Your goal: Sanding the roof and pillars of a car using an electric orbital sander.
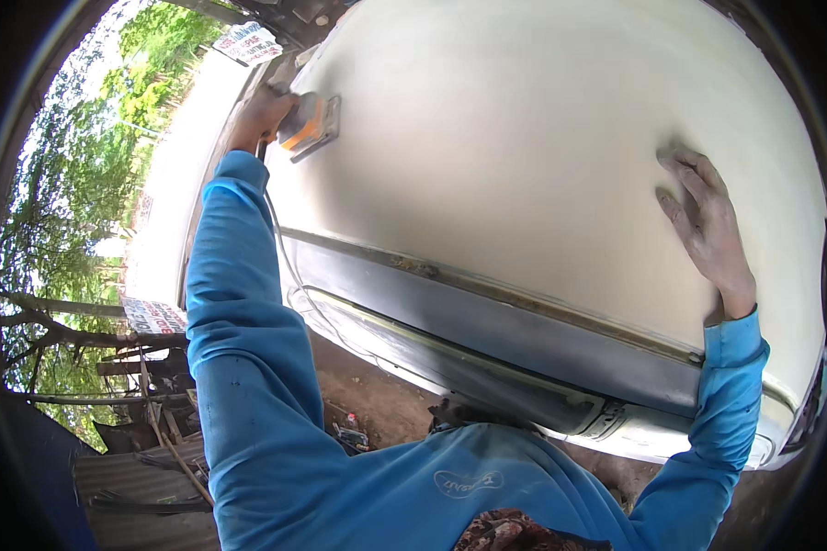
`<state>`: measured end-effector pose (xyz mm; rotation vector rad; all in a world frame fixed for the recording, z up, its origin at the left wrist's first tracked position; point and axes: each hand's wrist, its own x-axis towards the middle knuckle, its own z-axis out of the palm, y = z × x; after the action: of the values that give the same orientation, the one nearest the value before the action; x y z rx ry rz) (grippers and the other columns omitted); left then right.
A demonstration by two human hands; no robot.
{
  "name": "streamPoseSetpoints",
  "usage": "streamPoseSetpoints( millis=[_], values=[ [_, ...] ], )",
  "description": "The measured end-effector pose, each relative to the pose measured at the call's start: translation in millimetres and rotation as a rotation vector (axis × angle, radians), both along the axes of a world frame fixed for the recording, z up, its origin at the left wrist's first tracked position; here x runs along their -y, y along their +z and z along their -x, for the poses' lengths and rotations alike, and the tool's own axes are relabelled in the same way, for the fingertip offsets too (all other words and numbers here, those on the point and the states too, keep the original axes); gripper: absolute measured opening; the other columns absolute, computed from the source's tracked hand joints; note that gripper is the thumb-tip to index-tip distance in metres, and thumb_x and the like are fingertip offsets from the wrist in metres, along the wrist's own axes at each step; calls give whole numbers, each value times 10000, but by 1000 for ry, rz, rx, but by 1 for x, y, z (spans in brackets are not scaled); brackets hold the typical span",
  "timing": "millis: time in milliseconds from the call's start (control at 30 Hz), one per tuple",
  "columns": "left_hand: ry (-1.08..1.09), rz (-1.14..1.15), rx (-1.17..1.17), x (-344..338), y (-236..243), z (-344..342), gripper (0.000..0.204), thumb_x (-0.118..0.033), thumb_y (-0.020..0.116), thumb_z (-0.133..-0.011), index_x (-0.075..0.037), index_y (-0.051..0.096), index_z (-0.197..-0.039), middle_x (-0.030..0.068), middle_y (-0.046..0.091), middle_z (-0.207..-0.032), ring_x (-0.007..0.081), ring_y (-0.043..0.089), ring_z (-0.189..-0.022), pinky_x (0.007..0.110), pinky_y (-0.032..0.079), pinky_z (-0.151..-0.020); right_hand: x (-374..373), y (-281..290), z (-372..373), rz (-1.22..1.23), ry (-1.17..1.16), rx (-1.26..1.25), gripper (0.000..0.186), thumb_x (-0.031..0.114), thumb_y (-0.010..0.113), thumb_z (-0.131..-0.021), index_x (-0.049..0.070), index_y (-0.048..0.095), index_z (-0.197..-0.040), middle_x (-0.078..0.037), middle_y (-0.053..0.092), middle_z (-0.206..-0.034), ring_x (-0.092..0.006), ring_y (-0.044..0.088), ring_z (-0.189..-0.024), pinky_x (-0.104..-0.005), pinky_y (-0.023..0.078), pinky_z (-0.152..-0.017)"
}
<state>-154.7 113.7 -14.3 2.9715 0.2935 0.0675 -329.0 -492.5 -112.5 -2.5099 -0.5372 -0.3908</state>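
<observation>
My left hand (pixel 265 115) is wrapped round an orange and dark grey power sander (pixel 311 127), whose flat pad faces the pale cream vehicle roof (pixel 505 138) near its left edge. A thin light cord (pixel 283 243) runs from the sander down along my left sleeve. On the right side of the same roof rests my right hand (pixel 705 216), its dusty fingers bent and spread, with nothing held. Its fingertips touch or nearly touch the surface.
A rail (pixel 413 266) edges the roof's near side, above a dark grey panel (pixel 524 317) and a side window frame (pixel 450 367). Brown ground (pixel 368 395) shows below. To the left are painted signs (pixel 248 43), trees (pixel 60 220), branches and corrugated sheet (pixel 147 477).
</observation>
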Motion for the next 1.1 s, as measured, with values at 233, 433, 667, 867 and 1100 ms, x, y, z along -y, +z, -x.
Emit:
streamPoseSetpoints(
  millis=[233,433,667,867,1100],
  values=[
    [-400,-77,123,173,-2,-15,765,-522,724,-768,-57,547,-1349,245,707,-1199,393,677,-1150,480,534,-958,-2,1,-4,-39,-13,-4,378,94,698,-914,-35,643,-1266,-192,592,-1310,-379,573,-1227,-428,460,-1064],
    [-745,-43,370,320,-4,51,664,-375,728,-759,-97,547,-1334,201,717,-1097,376,703,-1047,493,584,-878,3,0,-1,-57,4,-8,388,61,698,-911,-45,635,-1279,-205,587,-1335,-378,570,-1255,-411,458,-1078],
    [-608,-76,243,283,2,-5,630,-441,710,-780,-121,576,-1305,152,732,-1106,361,710,-1048,493,574,-885,5,3,3,-118,-15,-75,394,20,698,-900,-58,635,-1280,-204,577,-1372,-367,549,-1310,-410,441,-1102],
    [-352,-52,257,138,-9,-95,899,-536,787,-741,7,525,-1407,259,699,-1212,402,681,-1131,443,512,-986,6,8,4,-104,-42,-118,409,3,705,-884,-55,642,-1283,-198,570,-1386,-371,521,-1348,-418,421,-1130],
    [-71,169,239,-15,-22,-87,699,-352,804,-739,100,595,-1230,213,713,-1011,288,704,-838,406,572,-732,5,9,4,-77,-78,-148,446,-5,723,-851,-40,649,-1289,-186,559,-1398,-376,487,-1382,-441,405,-1155]
  ],
)
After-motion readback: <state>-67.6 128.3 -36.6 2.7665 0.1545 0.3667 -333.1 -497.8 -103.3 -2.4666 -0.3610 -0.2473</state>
